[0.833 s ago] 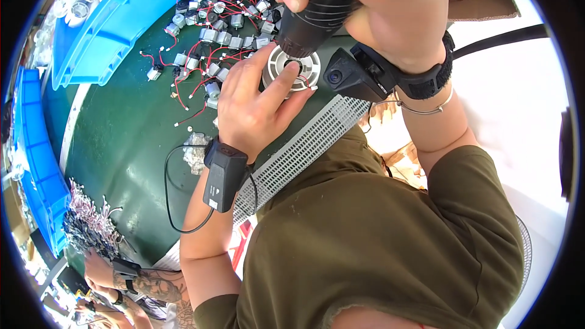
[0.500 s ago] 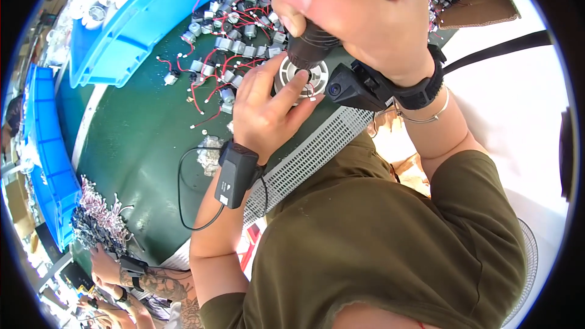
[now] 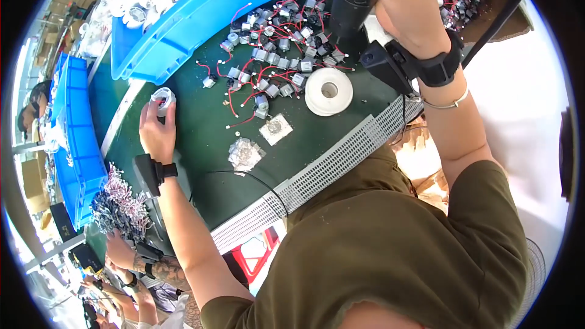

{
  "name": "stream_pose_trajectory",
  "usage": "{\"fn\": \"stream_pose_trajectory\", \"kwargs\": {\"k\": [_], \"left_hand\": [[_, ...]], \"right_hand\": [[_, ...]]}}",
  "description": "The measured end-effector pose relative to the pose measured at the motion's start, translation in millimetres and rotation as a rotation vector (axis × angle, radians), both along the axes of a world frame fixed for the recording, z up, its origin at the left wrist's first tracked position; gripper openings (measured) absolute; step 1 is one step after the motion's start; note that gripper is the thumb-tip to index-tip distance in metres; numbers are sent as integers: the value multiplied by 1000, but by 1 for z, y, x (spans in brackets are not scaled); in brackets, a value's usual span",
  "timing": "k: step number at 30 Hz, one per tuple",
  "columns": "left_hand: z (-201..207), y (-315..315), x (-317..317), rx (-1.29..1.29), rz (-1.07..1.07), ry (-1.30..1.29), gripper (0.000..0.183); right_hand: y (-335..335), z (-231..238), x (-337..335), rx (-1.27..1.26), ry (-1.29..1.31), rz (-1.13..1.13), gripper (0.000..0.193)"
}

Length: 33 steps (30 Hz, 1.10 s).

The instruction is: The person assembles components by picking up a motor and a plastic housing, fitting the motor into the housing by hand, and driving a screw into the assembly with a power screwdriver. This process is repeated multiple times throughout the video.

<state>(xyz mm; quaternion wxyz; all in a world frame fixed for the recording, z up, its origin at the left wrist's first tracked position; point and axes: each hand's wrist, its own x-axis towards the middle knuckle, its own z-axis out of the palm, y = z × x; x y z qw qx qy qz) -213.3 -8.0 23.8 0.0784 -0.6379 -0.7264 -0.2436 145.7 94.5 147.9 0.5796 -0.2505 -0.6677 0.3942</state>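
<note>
My left hand (image 3: 158, 137) is out at the left of the green table, fingers closed around a small white plastic ring-shaped housing (image 3: 163, 95). My right hand (image 3: 409, 9) grips a black electric screwdriver (image 3: 353, 3) at the upper right, its nose pointing down over the table's far right part. Just left of and nearer than the screwdriver lies a round white holder (image 3: 329, 92) with a hole in its middle. Small motors (image 3: 274, 61) with red wires are heaped between the two hands, beyond the holder.
A blue bin (image 3: 183, 21) of white parts stands along the far side. A white pad (image 3: 275, 129) and a clump of small clear pieces (image 3: 245, 154) lie near me. At lower left, a co-worker's hand (image 3: 120, 250) touches a wire bundle (image 3: 125, 207). A cardboard box (image 3: 509, 21) of motors stands right.
My left hand has moved from the round holder to the far left, carrying the white housing. My right hand has lifted the screwdriver away from the holder, up and right.
</note>
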Motion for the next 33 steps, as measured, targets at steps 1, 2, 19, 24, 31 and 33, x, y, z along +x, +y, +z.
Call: {"fn": "stream_pose_trajectory", "kwargs": {"k": [1,2,19,24,31,33], "left_hand": [[1,0,-4,41,9,90,36],[3,4,-5,78,3,173,39],[68,44,155,-171,-420,-899,21],[84,42,156,10,-638,-750,20],[103,219,77,-3,-439,-37,32],[80,258,65,-216,-490,141,42]], "right_hand": [[1,1,1,-12,17,3,19],[2,0,3,-26,27,-1,18],[-12,-63,-30,181,-590,72,46],[-10,-55,-22,145,-503,194,20],[-13,-55,-2,-19,-357,271,22],[-18,-51,-5,-126,-320,268,23]]}}
